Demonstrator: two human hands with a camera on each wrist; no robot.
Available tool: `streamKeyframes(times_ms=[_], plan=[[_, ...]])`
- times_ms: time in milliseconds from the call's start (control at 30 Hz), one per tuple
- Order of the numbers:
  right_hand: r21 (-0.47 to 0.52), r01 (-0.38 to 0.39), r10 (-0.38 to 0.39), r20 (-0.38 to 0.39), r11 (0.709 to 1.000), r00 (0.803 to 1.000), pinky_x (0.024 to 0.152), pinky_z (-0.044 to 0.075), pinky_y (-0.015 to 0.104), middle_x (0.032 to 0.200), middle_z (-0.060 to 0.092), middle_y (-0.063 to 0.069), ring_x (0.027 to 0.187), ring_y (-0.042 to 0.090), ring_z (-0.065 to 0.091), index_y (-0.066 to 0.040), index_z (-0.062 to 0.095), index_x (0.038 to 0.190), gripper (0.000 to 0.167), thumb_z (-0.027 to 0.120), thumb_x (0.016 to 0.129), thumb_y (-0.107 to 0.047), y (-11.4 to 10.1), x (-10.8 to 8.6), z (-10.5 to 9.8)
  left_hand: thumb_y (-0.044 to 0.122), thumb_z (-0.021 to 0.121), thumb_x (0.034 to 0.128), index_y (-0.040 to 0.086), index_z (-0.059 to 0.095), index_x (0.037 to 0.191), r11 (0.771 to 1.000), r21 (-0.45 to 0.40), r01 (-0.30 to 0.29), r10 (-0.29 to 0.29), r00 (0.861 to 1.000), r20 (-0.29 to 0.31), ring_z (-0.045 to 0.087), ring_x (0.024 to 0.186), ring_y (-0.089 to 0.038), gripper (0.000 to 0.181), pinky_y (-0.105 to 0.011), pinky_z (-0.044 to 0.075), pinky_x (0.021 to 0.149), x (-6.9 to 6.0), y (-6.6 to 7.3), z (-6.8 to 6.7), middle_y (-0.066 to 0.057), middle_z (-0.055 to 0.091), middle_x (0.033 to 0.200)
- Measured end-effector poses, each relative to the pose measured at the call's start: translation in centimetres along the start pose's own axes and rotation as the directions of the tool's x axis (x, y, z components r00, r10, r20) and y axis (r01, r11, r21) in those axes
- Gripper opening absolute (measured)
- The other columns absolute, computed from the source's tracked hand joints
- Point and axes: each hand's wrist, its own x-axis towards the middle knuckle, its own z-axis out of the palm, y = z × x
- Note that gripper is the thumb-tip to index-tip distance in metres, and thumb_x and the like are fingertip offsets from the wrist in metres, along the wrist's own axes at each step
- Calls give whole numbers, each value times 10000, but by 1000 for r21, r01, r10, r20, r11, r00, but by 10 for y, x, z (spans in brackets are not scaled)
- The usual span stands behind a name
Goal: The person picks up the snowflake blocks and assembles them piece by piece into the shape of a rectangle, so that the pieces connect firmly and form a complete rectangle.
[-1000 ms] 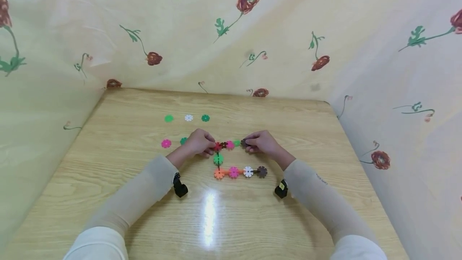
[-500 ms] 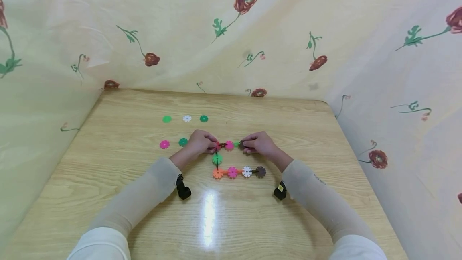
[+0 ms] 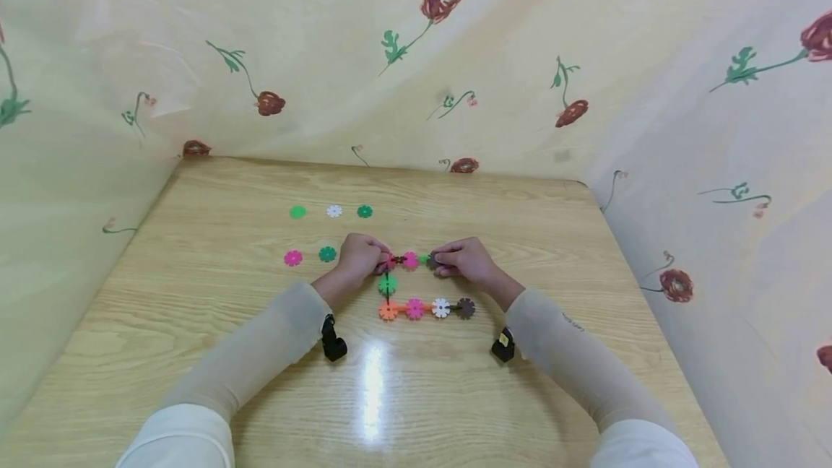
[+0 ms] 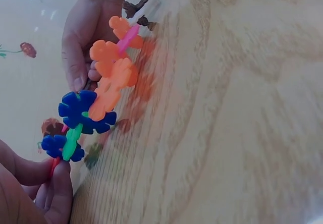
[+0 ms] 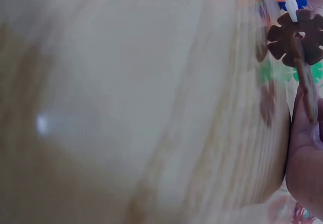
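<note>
Slotted flower-shaped plastic discs are joined into a chain with two rows and a left side. My left hand (image 3: 359, 260) pinches the red disc (image 4: 54, 167) at the upper left corner. At the right end of the upper row, my right hand (image 3: 469, 260) grips a dark brown disc (image 3: 432, 261), partly covered by the fingers. Between them sit a pink disc (image 3: 410, 260) and small edge-on links. A green disc (image 3: 387, 284) leads down to the orange disc (image 3: 388, 310). Pink, white (image 3: 440, 308) and dark (image 3: 465, 308) discs follow in the lower row. Blue slotted pieces (image 4: 81, 110) show in the left wrist view.
Loose discs lie left of the chain on the wooden table (image 3: 273, 396): light green (image 3: 297, 212), white (image 3: 334, 211), dark green (image 3: 365, 211), pink (image 3: 293, 258) and another dark green (image 3: 328, 254). A flowered cloth (image 3: 325, 56) hangs behind the table.
The right hand has drawn slightly toward the pink disc, narrowing the gap along the upper row. Both hands keep their holds. The head view has shifted a little.
</note>
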Motion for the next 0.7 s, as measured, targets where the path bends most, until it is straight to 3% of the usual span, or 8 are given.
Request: streamKeyframes(times_ms=[367,700], plan=[[46,23,-23,3,999,1000,709,605,287,941,743,189,687,164,726,108,684,1180,249,664,954,6,1,3,-4,-50,662,897,30,764,903,997,74,-7,12,998,-60,646,710,-171,129,-244,529,580,2,2,5,-100,722,914],[47,54,-54,-2,997,999,683,602,266,927,746,174,661,142,714,115,678,1186,250,655,956,18,6,0,1,-31,668,913,45,754,909,998,49,28,-24,996,-82,655,729,-163,115,-230,531,584,2,-2,10,-92,720,906]])
